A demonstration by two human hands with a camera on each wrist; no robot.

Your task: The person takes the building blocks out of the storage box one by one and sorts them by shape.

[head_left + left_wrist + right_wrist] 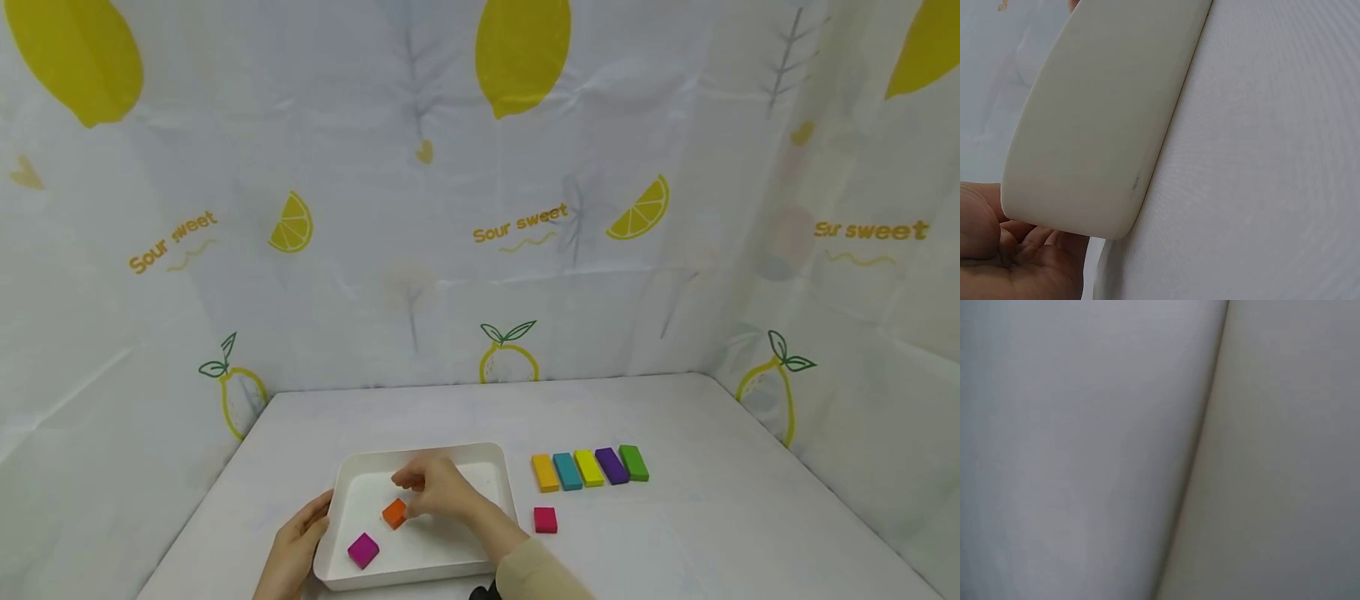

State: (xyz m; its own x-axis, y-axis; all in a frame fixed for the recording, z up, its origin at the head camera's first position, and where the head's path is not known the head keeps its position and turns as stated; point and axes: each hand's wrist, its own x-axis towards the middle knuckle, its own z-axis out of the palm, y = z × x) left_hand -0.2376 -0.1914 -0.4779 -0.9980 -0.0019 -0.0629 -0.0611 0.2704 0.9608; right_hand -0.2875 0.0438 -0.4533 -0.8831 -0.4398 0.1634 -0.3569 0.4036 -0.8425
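Observation:
A white tray (420, 575) lies on the table, its side wall (1104, 119) filling much of the left wrist view. My left hand (295, 542) holds the tray at its left side, with curled fingers showing by the tray's end in the left wrist view. Over the tray's middle hovers my right hand (438, 492), slightly blurred, thumb and fingers spread apart. Just left of that thumb is an orange block (394, 513), inside the tray. A magenta block (363, 551) sits near the tray's front left corner. The right wrist view shows only pale surfaces; the hand is hidden there.
Right of the tray, a row holds an orange-yellow block (545, 473), a teal block (567, 472), a yellow block (588, 468), a purple block (612, 466) and a green block (633, 463). A pinkish-red block (545, 520) lies nearer. Lemon-print curtains surround the table.

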